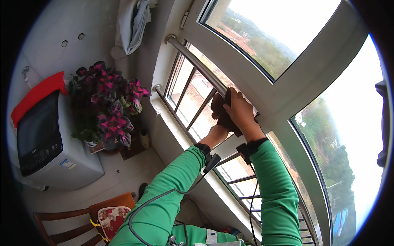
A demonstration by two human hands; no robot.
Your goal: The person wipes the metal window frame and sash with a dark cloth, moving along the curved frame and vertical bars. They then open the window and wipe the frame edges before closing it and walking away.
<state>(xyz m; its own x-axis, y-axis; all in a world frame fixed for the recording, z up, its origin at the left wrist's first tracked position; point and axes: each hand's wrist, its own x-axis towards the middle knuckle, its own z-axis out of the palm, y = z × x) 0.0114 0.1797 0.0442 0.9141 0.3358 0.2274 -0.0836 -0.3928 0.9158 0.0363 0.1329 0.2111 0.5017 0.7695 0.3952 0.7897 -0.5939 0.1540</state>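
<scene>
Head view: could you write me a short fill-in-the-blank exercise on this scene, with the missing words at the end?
1. The left hand and right hand are both at a dark brown cloth; the one higher in the picture is the ____ hand.
2. Both sleeves are coloured ____.
3. The strip along one edge of the washing machine is coloured ____.
4. The floral seat pad has ties coloured ____.

Missing words: right; green; red; yellow.

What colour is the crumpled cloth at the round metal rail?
Dark brown: the crumpled cloth shows best in the head view.
</scene>
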